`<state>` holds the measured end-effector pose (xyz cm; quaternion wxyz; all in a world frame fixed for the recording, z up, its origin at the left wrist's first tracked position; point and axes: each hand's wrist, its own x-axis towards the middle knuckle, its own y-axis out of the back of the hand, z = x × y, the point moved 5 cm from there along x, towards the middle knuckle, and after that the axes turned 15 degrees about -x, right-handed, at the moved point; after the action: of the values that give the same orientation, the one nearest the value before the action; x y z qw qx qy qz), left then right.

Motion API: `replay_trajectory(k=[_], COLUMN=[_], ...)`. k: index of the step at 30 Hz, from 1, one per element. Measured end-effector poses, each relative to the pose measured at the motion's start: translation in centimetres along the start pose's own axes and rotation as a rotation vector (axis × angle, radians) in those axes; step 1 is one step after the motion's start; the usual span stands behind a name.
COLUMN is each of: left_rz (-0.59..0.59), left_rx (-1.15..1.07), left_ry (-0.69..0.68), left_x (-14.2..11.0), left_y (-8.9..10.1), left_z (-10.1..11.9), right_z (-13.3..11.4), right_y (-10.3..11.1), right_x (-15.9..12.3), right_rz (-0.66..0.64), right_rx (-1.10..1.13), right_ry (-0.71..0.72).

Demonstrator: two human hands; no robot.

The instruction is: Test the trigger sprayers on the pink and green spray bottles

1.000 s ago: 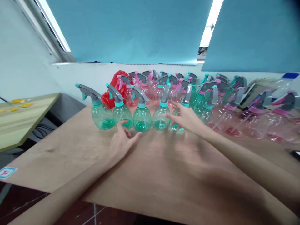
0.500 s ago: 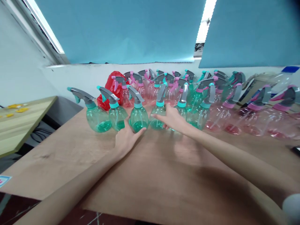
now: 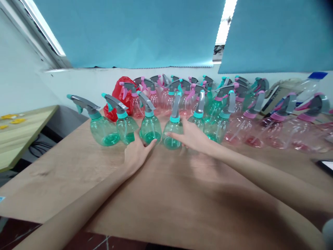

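A front row of spray bottles with grey trigger heads stands on the wooden table. My left hand [image 3: 136, 151] is around the lower part of a green spray bottle [image 3: 151, 127], its thumb at the bottle's front right and its forefinger between this bottle and the green spray bottle [image 3: 126, 126] to its left. Another green spray bottle [image 3: 171, 143] with a turquoise collar is in my right hand [image 3: 192, 136], the thumb across its front and the other fingers mostly hidden behind. Farther left, a green spray bottle [image 3: 102, 130] holds a little green tint at its base.
Pink spray bottles [image 3: 251, 128] continue the row rightward, with several more pink and green ones behind. A red plastic bag [image 3: 122, 92] lies at the back left. A large clear bottle with a blue cap [image 3: 309, 86] leans at the right. A second table [image 3: 28, 128] stands left.
My right hand has brought its green spray bottle slightly forward, toward me. My left hand stays at its bottle. The whole view has shifted a little.
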<state>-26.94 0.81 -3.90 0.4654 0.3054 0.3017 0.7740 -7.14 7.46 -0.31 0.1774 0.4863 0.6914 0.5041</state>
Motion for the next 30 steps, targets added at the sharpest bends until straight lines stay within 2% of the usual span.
replay_trajectory(k=[7, 11, 13, 18, 24, 27, 30], left_rz=[0.006, -0.053, -0.174, -0.327, -0.582, -0.661, -0.668], left_rx=[-0.031, -0.146, -0.207, -0.322, -0.551, -0.619, -0.653], left_ry=[-0.03, -0.197, -0.275, -0.44, -0.508, -0.53, -0.584], left_x=[-1.1, -3.6, -5.4, -9.0, -10.6, -10.9, -11.2], left_y=[0.6, 0.1, -1.0, -3.4, -7.0, -8.9, -10.5], left_z=[0.1, 1.4, 2.6, 6.6, 11.1, 12.9, 15.0], right_z=[0.4, 1.0, 1.6, 3.0, 5.3, 6.5, 7.4], right_y=[1.5, 2.6, 3.3, 5.3, 7.7, 8.5, 9.3], right_x=[-2.9, -5.7, -7.1, -9.9, -12.1, -12.9, -13.1], right_rz=[-0.009, -0.014, -0.02, -0.068, -0.27, -0.353, -0.255], right_rx=[-0.179, -0.157, -0.154, -0.132, 0.129, 0.26, 0.397], right_ry=[0.052, 0.088, 0.088, 0.164, 0.28, 0.268, 0.197])
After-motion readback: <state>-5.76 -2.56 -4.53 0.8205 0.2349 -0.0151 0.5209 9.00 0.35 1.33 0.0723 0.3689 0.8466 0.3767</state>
